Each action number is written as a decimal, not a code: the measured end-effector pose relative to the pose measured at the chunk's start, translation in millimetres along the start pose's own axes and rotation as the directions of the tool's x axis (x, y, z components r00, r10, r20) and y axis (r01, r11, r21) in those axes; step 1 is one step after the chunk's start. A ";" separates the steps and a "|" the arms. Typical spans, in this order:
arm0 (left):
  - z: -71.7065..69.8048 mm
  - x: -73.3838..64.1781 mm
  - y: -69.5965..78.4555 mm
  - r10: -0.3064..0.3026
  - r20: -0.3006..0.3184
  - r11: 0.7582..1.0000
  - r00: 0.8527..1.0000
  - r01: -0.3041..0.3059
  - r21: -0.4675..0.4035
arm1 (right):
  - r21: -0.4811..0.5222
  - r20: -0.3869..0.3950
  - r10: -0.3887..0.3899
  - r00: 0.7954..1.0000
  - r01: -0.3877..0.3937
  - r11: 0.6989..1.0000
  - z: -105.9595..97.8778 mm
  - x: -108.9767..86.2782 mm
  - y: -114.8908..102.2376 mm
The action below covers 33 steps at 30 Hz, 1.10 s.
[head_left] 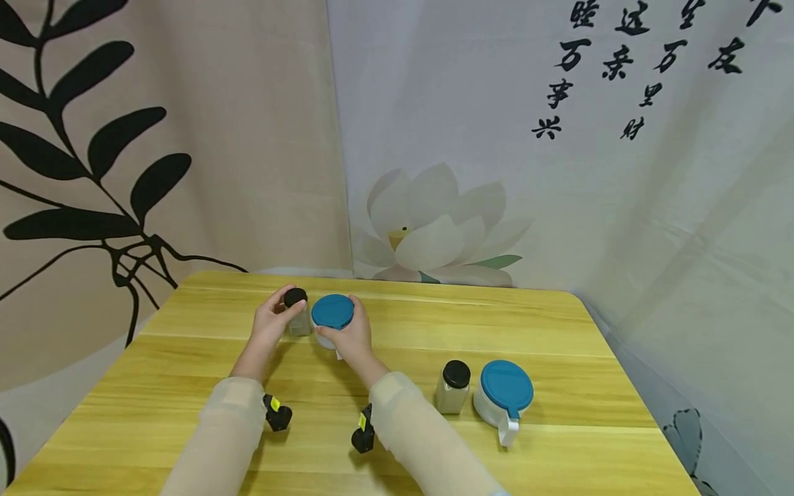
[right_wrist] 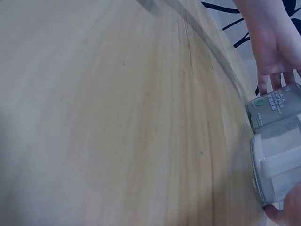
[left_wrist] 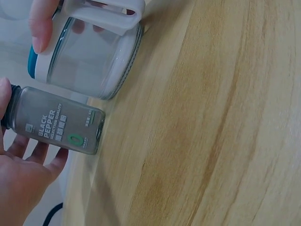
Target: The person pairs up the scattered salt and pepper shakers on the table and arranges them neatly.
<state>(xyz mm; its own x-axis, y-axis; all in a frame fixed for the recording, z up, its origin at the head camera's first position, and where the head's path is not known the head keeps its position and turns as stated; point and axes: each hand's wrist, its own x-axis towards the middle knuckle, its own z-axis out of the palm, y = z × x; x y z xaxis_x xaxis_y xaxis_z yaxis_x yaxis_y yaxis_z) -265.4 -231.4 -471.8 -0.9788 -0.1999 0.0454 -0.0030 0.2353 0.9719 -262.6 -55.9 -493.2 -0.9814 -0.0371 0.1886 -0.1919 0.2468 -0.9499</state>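
Observation:
Near the far edge of the table, my left hand [head_left: 271, 322] holds a clear bottle labelled black pepper [left_wrist: 56, 120] by its black cap, thumb on the near side and fingers around the back. Just to its right, my right hand [head_left: 355, 339] grips a round glass jar with a blue lid [head_left: 333, 311], its thumb and fingers around the lid's rim. The jar's white handle [left_wrist: 106, 12] shows in the left wrist view. Bottle and jar stand upright side by side; whether they touch is hard to tell.
At the right of the wooden table [head_left: 577, 358] stand another black-capped bottle [head_left: 452, 394] and another blue-lidded jar [head_left: 506, 386], whose white handle points to the near side. Printed curtains [head_left: 446, 103] hang behind the table.

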 end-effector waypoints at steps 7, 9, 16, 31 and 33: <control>-2.2 -2.4 1.8 0.012 0.025 1.000 1.000 -0.012 -0.010 | 0.006 -0.015 -0.004 1.000 0.004 1.000 -0.7 -2.6 -3.0; -2.3 -3.7 2.6 0.016 0.029 1.000 0.999 -0.016 -0.005 | 0.007 -0.017 0.002 1.000 -0.002 1.000 -0.7 -3.1 -2.9; -1.1 -4.5 2.6 0.030 0.025 0.999 0.999 -0.031 0.014 | 0.017 -0.037 0.012 0.999 -0.011 1.000 -2.2 -5.3 -4.8; -3.3 -6.9 1.9 0.041 0.045 0.999 0.998 -0.041 0.013 | 0.025 -0.079 0.002 0.997 0.000 1.000 -4.8 -11.3 -8.4; -3.1 -7.2 2.2 0.043 0.045 0.999 0.998 -0.044 0.014 | 0.021 -0.082 0.001 0.997 0.001 1.000 -5.6 -12.2 -9.7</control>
<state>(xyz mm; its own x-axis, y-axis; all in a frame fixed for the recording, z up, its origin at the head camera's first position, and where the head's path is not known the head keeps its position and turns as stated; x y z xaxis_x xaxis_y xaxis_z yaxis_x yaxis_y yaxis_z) -257.7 -232.4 -469.3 -0.9862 -0.1467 0.0767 0.0369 0.2569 0.9657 -248.7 -52.5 -484.9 -0.9773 0.0426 0.2074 -0.1928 0.2260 -0.9549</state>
